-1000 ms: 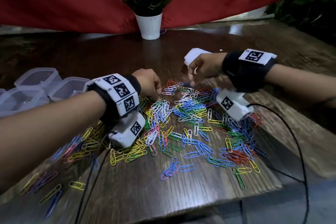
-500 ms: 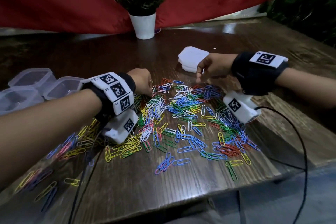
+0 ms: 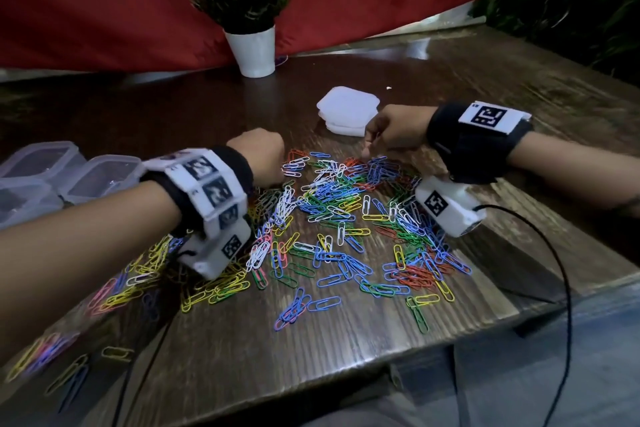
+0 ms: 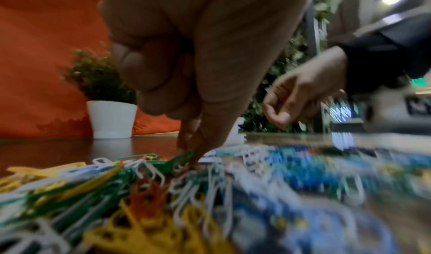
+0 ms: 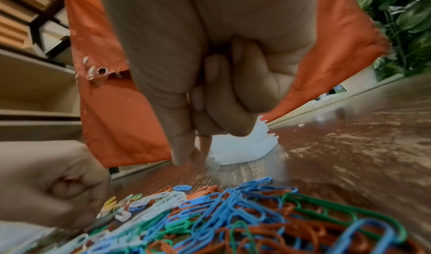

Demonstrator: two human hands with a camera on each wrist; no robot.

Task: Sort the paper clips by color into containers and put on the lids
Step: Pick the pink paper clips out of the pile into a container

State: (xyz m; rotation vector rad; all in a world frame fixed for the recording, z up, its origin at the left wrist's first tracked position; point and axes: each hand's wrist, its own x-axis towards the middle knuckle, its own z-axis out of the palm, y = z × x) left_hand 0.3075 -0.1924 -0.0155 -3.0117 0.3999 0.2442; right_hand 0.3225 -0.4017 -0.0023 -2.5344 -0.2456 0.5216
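A heap of mixed-colour paper clips point(image 3: 332, 204) lies spread over the wooden table point(image 3: 346, 340). My left hand point(image 3: 281, 180) is at the heap's far left edge. In the left wrist view its thumb and forefinger point(image 4: 190, 154) pinch down onto a green clip point(image 4: 179, 159), with the other fingers curled. My right hand point(image 3: 367, 153) hovers at the heap's far edge. The right wrist view shows its thumb and forefinger tips point(image 5: 186, 156) close together just above the wood, nothing visible between them. Clear containers point(image 3: 104, 177) stand at the left. A stack of white lids point(image 3: 346, 107) lies behind my right hand.
A potted plant point(image 3: 254, 48) in a white pot stands at the back before a red cloth. Black cables point(image 3: 557, 253) trail from both wrist cameras over the table's front edge. Stray yellow and blue clips point(image 3: 52, 354) lie near the front left corner.
My right hand has come down and to the right, from in front of the lid stack to the far edge of the heap. My left hand stays at the heap's left edge.
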